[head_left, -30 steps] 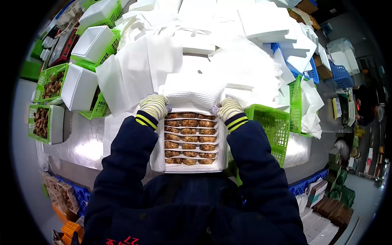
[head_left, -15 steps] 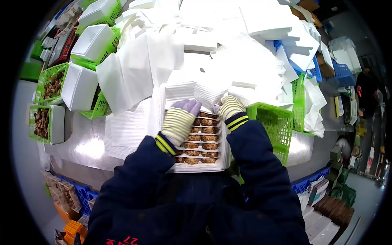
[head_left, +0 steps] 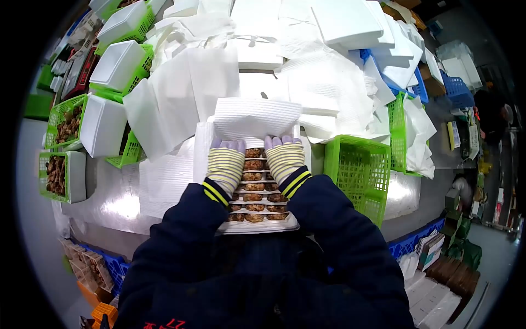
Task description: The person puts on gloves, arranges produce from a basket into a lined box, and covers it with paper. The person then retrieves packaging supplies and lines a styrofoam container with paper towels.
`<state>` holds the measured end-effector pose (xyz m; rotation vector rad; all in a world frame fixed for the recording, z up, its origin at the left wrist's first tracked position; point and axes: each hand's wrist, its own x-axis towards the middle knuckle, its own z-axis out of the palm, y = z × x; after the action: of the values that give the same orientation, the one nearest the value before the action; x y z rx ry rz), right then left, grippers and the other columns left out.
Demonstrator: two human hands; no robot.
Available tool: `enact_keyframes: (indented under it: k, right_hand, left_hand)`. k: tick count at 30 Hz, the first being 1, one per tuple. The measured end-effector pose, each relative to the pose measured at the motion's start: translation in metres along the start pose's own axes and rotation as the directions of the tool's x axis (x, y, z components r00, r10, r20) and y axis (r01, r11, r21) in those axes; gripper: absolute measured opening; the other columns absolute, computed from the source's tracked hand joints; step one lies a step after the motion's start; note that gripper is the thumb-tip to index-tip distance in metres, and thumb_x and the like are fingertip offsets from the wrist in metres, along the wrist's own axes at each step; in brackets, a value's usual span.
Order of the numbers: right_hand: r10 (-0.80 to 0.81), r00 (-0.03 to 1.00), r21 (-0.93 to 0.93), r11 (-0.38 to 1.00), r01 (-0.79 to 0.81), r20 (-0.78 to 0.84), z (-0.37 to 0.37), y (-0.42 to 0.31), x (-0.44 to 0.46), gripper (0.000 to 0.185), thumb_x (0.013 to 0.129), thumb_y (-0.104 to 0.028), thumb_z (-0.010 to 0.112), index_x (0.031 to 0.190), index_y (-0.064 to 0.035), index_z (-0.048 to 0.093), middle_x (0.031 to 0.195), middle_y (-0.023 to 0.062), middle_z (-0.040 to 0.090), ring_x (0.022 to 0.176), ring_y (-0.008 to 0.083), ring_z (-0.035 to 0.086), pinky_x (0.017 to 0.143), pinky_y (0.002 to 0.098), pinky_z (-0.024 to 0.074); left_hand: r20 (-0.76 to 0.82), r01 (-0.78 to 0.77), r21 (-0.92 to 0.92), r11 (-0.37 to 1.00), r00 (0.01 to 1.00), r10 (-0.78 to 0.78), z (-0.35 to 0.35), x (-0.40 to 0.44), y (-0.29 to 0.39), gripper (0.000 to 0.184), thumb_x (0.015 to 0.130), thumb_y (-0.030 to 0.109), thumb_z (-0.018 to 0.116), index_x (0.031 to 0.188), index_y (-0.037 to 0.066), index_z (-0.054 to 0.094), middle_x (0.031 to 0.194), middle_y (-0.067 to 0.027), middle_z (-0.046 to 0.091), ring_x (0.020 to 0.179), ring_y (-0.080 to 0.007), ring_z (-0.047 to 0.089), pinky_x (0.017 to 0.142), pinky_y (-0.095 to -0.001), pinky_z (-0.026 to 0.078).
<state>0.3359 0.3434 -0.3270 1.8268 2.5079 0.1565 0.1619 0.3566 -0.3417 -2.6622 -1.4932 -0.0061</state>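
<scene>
A white foam box (head_left: pixel 201 159) sits at the table's near edge in front of me. Inside it, brown knobbly mushroom-like pieces (head_left: pixel 253 187) lie in rows, with white strips between the rows. My left hand (head_left: pixel 226 163), in a striped glove with lavender fingertips, rests palm down over the left side of the rows. On the right side my right hand (head_left: pixel 284 158) lies the same way, fingers stretched toward the far end. Both hands hide part of the contents. A textured white paper sheet (head_left: pixel 257 116) stands folded back at the box's far end, beyond my fingertips.
Right of the box is a green basket (head_left: pixel 357 175). White paper sheets (head_left: pixel 170 101) and foam lids (head_left: pixel 348 24) cover the table's far part. At left stand green baskets of brown pieces (head_left: pixel 56 174) and white foam boxes (head_left: pixel 104 126).
Both hands have gone from bent fingers near the paper's edge to lying flat over the rows. My right hand has shifted left. The paper sheet now stands more upright at the far end.
</scene>
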Motion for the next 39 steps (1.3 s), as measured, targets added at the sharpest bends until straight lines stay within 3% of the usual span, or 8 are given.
enact_keyframes:
  k: [8, 14, 16, 22, 28, 31, 36, 39]
  right_hand:
    - [-0.052, 0.995, 0.429, 0.899, 0.085, -0.090, -0.036, 0.026, -0.012, 0.033, 0.075, -0.006, 0.053, 0.107, -0.0054, 0.056, 0.101, 0.0112, 0.062, 0.094, 0.0269, 0.058, 0.084, 0.0409, 0.0452]
    - [0.633, 0.774, 0.761, 0.501, -0.413, 0.003, -0.080, 0.152, -0.161, 0.030, 0.090, -0.012, 0.049, 0.119, -0.0040, 0.054, 0.090, 0.0140, 0.066, 0.079, 0.0181, 0.062, 0.072, 0.0295, 0.0497]
    - [0.690, 0.645, 0.540, 0.422, -0.728, 0.328, -0.064, 0.187, -0.225, 0.030, 0.087, -0.015, 0.055, 0.115, -0.0018, 0.056, 0.094, 0.0182, 0.065, 0.081, 0.0238, 0.063, 0.073, 0.0312, 0.0491]
    - [0.541, 0.370, -0.087, 0.642, -0.762, 0.756, -0.039, 0.144, -0.265, 0.047, 0.079, -0.033, 0.064, 0.113, -0.0022, 0.055, 0.111, 0.0204, 0.059, 0.103, 0.0343, 0.056, 0.088, 0.0394, 0.0451]
    - [0.610, 0.584, 0.055, 0.665, -0.745, 0.535, -0.021, 0.130, -0.260, 0.039, 0.075, -0.019, 0.067, 0.107, -0.0009, 0.051, 0.089, 0.0170, 0.062, 0.085, 0.0320, 0.061, 0.072, 0.0407, 0.0493]
    - [0.471, 0.743, 0.695, 0.318, -0.645, 0.475, -0.053, 0.105, -0.216, 0.039, 0.073, -0.015, 0.068, 0.106, -0.0003, 0.054, 0.090, 0.0175, 0.062, 0.081, 0.0317, 0.060, 0.074, 0.0388, 0.0483]
    - [0.087, 0.961, 0.798, 0.540, -0.267, 0.262, -0.087, 0.043, -0.118, 0.036, 0.076, -0.013, 0.067, 0.108, -0.0016, 0.058, 0.092, 0.0127, 0.059, 0.080, 0.0213, 0.060, 0.072, 0.0304, 0.0486]
    - [0.165, 0.957, 0.956, 0.137, -0.260, 0.237, -0.066, 0.018, -0.094, 0.041, 0.078, -0.011, 0.066, 0.116, -0.0028, 0.055, 0.093, 0.0094, 0.058, 0.079, 0.0159, 0.057, 0.074, 0.0284, 0.0485]
  left_hand:
    - [-0.075, -0.064, 0.154, 0.986, 0.994, 0.077, -0.004, -0.013, -0.017, 0.033, 0.083, 0.007, 0.041, 0.114, 0.007, 0.051, 0.094, -0.0070, 0.061, 0.094, -0.0240, 0.057, 0.107, -0.0498, 0.023]
    - [-0.167, -0.055, -0.289, 0.956, 0.986, 0.006, -0.028, -0.021, -0.022, 0.058, 0.068, -0.005, 0.046, 0.124, 0.007, 0.047, 0.108, -0.0100, 0.057, 0.103, -0.0279, 0.052, 0.103, -0.0510, 0.027]
    - [-0.249, -0.074, -0.335, 0.939, 0.968, -0.013, -0.025, -0.026, -0.024, 0.057, 0.069, -0.006, 0.046, 0.125, 0.008, 0.048, 0.115, -0.0100, 0.056, 0.107, -0.0288, 0.051, 0.101, -0.0510, 0.030]
    - [-0.289, -0.169, -0.562, 0.810, 0.957, 0.000, -0.052, -0.022, 0.011, 0.048, 0.077, -0.006, 0.047, 0.123, 0.007, 0.050, 0.115, -0.0132, 0.057, 0.105, -0.0333, 0.053, 0.097, -0.0477, 0.035]
    - [-0.247, -0.286, -0.769, 0.571, 0.958, 0.147, -0.053, -0.024, 0.045, 0.032, 0.078, 0.000, 0.050, 0.109, 0.004, 0.056, 0.089, -0.0153, 0.060, 0.080, -0.0331, 0.057, 0.070, -0.0426, 0.045]
    - [-0.257, -0.348, -0.685, 0.640, 0.937, 0.235, -0.074, -0.027, 0.078, 0.037, 0.075, 0.007, 0.058, 0.112, 0.001, 0.054, 0.101, -0.0156, 0.060, 0.082, -0.0303, 0.060, 0.071, -0.0397, 0.048]
    - [-0.323, -0.437, -0.637, 0.635, 0.899, 0.296, -0.076, -0.024, 0.093, 0.033, 0.074, 0.011, 0.060, 0.106, 0.002, 0.054, 0.098, -0.0151, 0.060, 0.080, -0.0285, 0.062, 0.068, -0.0363, 0.050]
    - [-0.175, -0.279, -0.594, 0.754, 0.960, 0.218, -0.078, -0.014, 0.045, 0.018, 0.074, 0.006, 0.058, 0.091, 0.004, 0.055, 0.076, -0.0113, 0.059, 0.067, -0.0281, 0.060, 0.058, -0.0378, 0.047]
